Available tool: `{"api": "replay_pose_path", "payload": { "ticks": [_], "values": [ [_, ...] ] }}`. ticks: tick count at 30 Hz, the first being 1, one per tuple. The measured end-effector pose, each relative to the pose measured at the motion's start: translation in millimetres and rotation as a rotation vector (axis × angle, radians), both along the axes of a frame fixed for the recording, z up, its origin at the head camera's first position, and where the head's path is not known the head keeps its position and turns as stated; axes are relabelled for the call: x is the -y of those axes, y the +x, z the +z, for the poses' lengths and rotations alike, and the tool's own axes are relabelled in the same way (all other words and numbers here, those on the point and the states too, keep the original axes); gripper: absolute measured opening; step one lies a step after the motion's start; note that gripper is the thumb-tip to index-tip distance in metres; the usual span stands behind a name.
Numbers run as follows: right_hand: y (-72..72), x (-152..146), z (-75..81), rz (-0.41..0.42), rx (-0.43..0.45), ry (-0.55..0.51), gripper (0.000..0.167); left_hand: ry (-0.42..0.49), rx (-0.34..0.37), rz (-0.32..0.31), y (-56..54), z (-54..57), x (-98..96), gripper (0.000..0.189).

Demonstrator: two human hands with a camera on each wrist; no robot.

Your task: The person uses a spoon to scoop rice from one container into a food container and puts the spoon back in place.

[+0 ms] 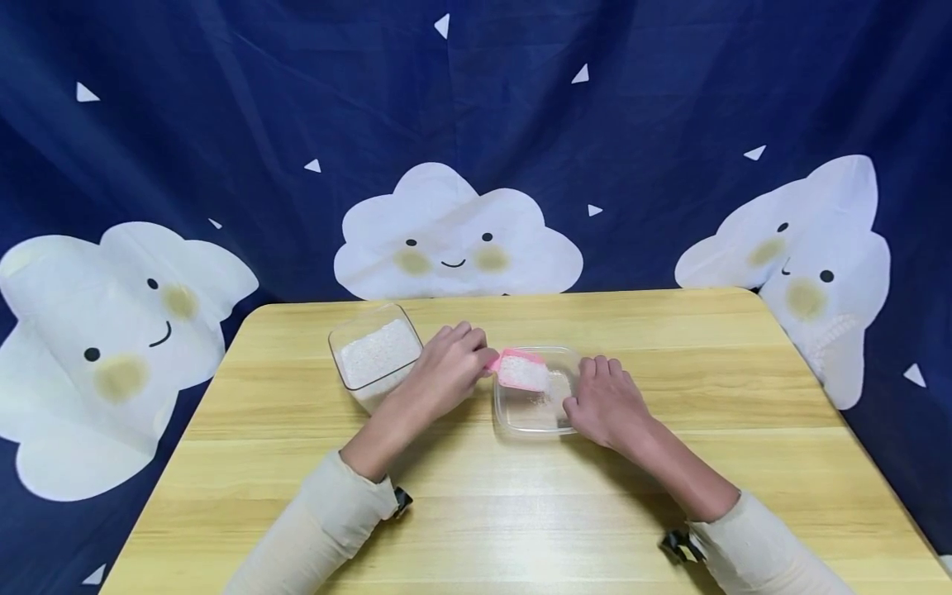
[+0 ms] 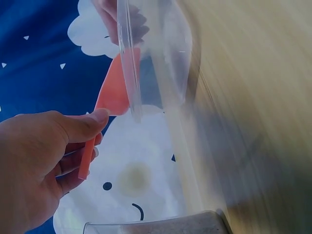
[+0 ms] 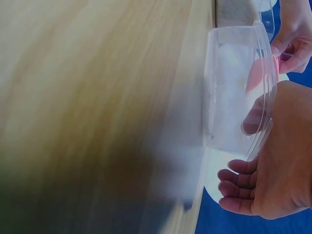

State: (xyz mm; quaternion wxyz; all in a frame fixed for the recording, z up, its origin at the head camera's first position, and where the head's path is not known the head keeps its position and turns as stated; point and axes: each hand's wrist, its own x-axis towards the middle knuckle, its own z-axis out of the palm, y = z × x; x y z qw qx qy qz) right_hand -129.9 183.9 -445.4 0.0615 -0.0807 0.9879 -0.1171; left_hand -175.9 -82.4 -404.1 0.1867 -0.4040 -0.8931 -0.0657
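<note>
My left hand (image 1: 452, 368) pinches the handle of a pink scoop (image 1: 523, 370) between thumb and fingers. White grains that look like rice (image 1: 521, 373) lie in the scoop, tilted over a clear plastic container (image 1: 521, 430). Below its lip, grains show inside the container. In the left wrist view the scoop bowl (image 2: 115, 92) overlaps the container's rim. My right hand (image 1: 611, 405) grips that container at its right side; in the right wrist view the thumb (image 3: 253, 119) shows through the clear wall (image 3: 229, 97), with the other fingers curled outside.
A clear square container (image 1: 383, 374), well filled with the same white grains, stands at the back left, beside my left forearm. All this is on a light wooden table (image 1: 476, 504). A dark blue curtain (image 1: 506, 99) with smiling clouds hangs directly behind the table's far edge.
</note>
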Motion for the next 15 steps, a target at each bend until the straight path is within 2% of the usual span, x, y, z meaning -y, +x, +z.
{"api": "replay_pose_path", "payload": {
  "ticks": [8, 15],
  "values": [
    [2.1, 0.3, 2.3, -0.007, -0.009, -0.002, 0.048, -0.010, 0.006, -0.007, 2.7, 3.8, -1.7, 0.013],
    [2.6, 1.1, 2.2, -0.005, -0.017, -0.007, 0.050, -0.010, -0.042, -0.021, 3.9, 3.5, -2.3, 0.009]
  ]
}}
